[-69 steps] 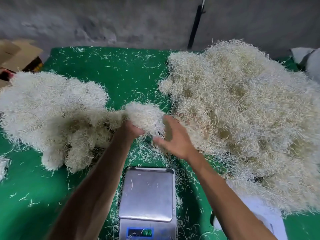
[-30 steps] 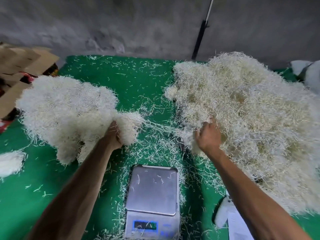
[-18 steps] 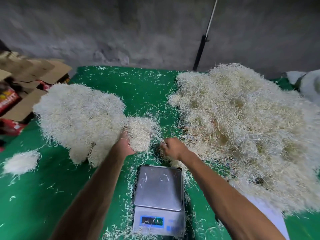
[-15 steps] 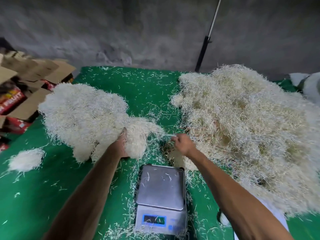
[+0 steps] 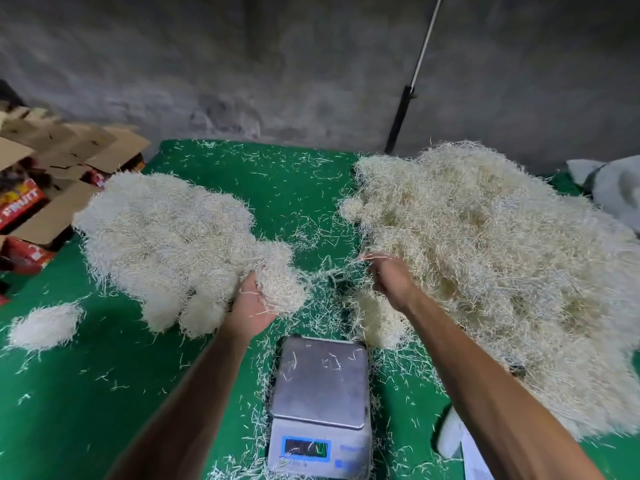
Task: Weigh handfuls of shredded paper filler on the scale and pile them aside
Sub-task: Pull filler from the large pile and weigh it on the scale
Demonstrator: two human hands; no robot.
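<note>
Left hand (image 5: 251,304) fingers curled round filler clump (image 5: 273,282) at left pile (image 5: 166,237) edge; right hand (image 5: 389,280) pinches stray strands beside big pile (image 5: 485,254). Scale (image 5: 320,379) bare below. Filler light, springy, tangling, sheds; likely best grabbed deep in bulk.

Red cardboard boxes (image 5: 19,206) at the left edge carried white block lettering, cut off and blurred; the letters looked like "FRUIT" but could not be read with certainty. The scale (image 5: 320,407) had a blue-framed display (image 5: 305,447) whose digits were too blurred to read, and small print beside it was illegible.
</note>
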